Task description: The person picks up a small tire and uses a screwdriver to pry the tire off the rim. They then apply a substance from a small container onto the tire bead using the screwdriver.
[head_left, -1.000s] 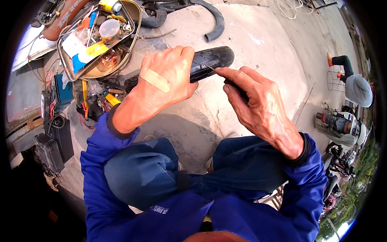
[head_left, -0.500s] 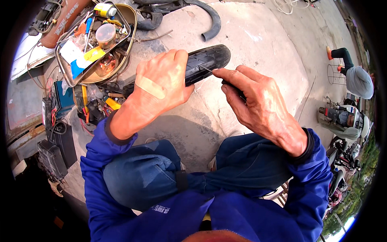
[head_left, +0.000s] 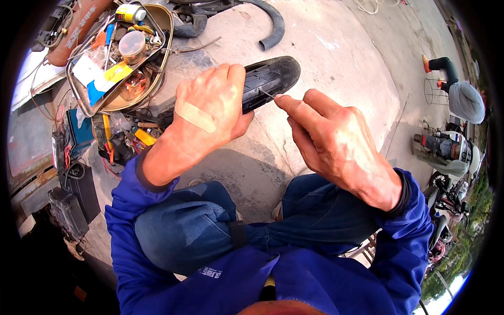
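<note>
A black rubber tyre [head_left: 281, 73] with a grooved tread lies in front of me. My left hand [head_left: 207, 107], with a tan plaster across its back, is wrapped over the tyre and grips it. In my right hand [head_left: 336, 131] is a thin-shafted, awl-like tool [head_left: 268, 95], its metal shaft sticking out past the forefinger and thumb. The shaft's tip meets the tread just right of my left hand. Most of the tool's handle is hidden by my fingers, and the tyre's near left part is hidden behind my left hand.
At the upper left, a metal tray [head_left: 89, 112] of tools and small parts rests on a round basin [head_left: 169, 31]. A black rubber tube [head_left: 273, 37] curves over the concrete [head_left: 336, 68]. To the right are a person [head_left: 464, 100] and a parked motorbike [head_left: 446, 149].
My right hand has shifted slightly and its fingers have turned, hiding the dark handle. The tool's tip has moved a little left on the tread. My left hand keeps its grip.
</note>
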The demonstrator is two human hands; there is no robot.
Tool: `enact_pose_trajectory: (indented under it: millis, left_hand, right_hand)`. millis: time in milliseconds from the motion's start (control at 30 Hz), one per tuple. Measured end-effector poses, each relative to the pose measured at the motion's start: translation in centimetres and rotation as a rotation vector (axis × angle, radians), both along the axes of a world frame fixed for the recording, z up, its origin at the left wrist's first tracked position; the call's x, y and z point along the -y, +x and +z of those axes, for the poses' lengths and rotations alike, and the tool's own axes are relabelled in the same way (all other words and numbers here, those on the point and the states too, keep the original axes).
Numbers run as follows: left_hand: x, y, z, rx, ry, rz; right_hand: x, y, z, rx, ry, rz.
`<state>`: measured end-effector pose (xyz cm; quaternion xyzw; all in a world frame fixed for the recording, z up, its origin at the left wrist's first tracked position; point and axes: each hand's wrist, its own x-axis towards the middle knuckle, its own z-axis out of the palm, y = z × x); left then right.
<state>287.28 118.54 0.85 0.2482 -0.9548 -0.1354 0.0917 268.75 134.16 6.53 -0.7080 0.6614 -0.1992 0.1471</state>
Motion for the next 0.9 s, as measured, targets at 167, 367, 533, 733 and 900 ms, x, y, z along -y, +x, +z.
enact_pose_trajectory:
  millis: [167,367,533,733,900]
  left_hand:
    - [-0.7,-0.3,-0.5,0.074,-0.003,0.007]
    - [-0.7,-0.5,-1.0,0.015,-0.036,-0.079]
    - [-1.0,-0.4,-1.8,-0.006,-0.056,-0.128]
    - [-1.9,0.1,-2.4,0.057,-0.072,-0.224]
    - [-3.1,1.0,-3.0,0.028,-0.065,-0.354]
  right_hand:
    - [0.7,0.3,1.8,-0.317,0.108,0.123]
    - [1.9,1.5,4.3,-0.711,0.223,0.344]
    - [2.8,1.7,5.1,-0.880,0.254,0.503]
    - [2.3,1.7,4.6,-0.548,0.383,0.363]
    - [0.7,2.3,3.4,-0.133,0.561,0.063]
